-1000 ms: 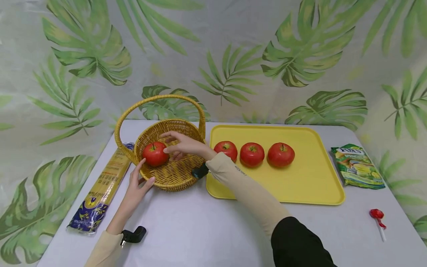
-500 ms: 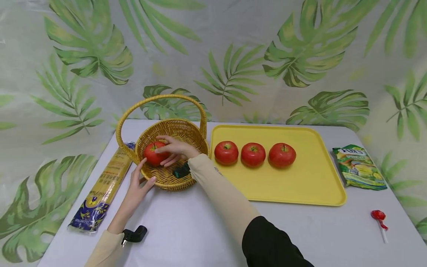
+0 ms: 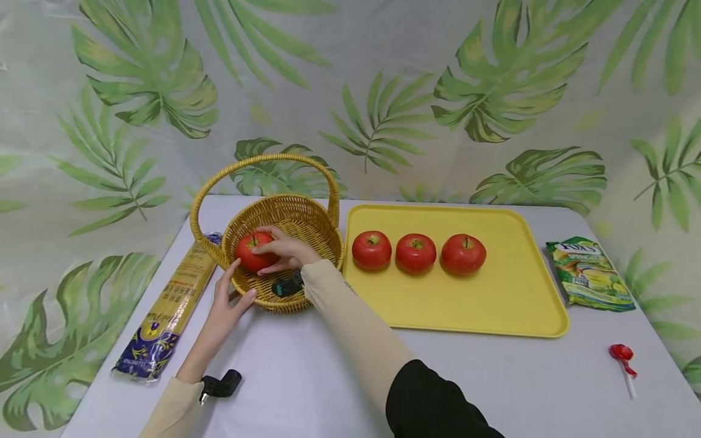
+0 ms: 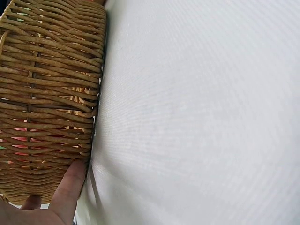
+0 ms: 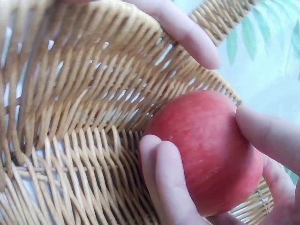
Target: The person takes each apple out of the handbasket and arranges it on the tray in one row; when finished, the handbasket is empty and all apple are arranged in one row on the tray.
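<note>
In the head view, a round wicker basket point(image 3: 309, 228) with a tall arched handle stands at the left of the table. A red apple point(image 3: 253, 252) lies inside it, by the left wall. My right hand point(image 3: 287, 250) reaches over the rim and grips this apple; in the right wrist view fingertips touch the apple point(image 5: 201, 150) from more than one side. My left hand point(image 3: 224, 304) rests against the basket's near-left side with its fingers spread. From the left wrist, one straight finger point(image 4: 68, 190) presses on the woven outer wall point(image 4: 47, 93).
Right of the basket, a yellow tray point(image 3: 438, 304) bears three red apples point(image 3: 416, 253) in a row. A spaghetti pack point(image 3: 175, 298) lies to the left. A green candy bag point(image 3: 588, 274) and a red lollipop point(image 3: 621, 356) lie on the right. A leaf-patterned cloth hangs behind.
My right hand has moved left and down within the basket and its fingers now close around the apple there. My left hand and the basket stay in place.
</note>
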Available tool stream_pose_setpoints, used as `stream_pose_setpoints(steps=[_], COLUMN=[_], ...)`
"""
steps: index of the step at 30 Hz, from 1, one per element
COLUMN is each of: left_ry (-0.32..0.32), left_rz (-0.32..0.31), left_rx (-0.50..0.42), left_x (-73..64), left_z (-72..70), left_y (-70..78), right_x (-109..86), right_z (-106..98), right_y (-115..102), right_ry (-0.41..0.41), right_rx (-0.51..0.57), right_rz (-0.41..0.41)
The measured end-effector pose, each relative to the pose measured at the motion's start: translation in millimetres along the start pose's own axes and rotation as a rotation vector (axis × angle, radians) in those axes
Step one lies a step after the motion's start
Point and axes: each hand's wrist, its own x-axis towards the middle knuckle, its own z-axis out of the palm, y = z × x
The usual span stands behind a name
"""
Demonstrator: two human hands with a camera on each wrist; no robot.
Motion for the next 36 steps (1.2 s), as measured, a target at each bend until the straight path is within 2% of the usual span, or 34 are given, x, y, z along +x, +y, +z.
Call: stream_pose_setpoints(steps=[4, 9, 18, 22, 28, 36], left_ry=[0.004, 0.008, -0.003, -0.001, 0.003, -0.002], left_rz=[0.021, 0.021, 0.032, 0.038, 0.022, 0.036], left_rx=[0.001, 0.004, -0.010, -0.001, -0.002, -0.011], left_x=[-1.5, -1.5, 0.4, 0.9, -0.4, -2.3], left_z=[0.2, -0.5, 0.4, 1.3, 1.7, 1.3], left_y=[1.7, 0.6, -2.7, -4.6, -2.6, -0.6], right_x=[-3.5, -11.9, -42.7, -54.8, -75.4, -107.3], right_z=[-0.6, -4.8, -19.8, -32.2, -54.6, -96.0], right_y=[-0.8, -9.8, -31.6, -37.0, -40.0, -39.7], right_ry=[0.030, 0.020, -0.069, -0.110, -0.127, -0.103], right_rx=[-0.038, -0.098, -0.226, -0.254, -0.328, -0.346], right_rz=[-0.036, -0.101, -0.232, -0.260, -0.295, -0.304])
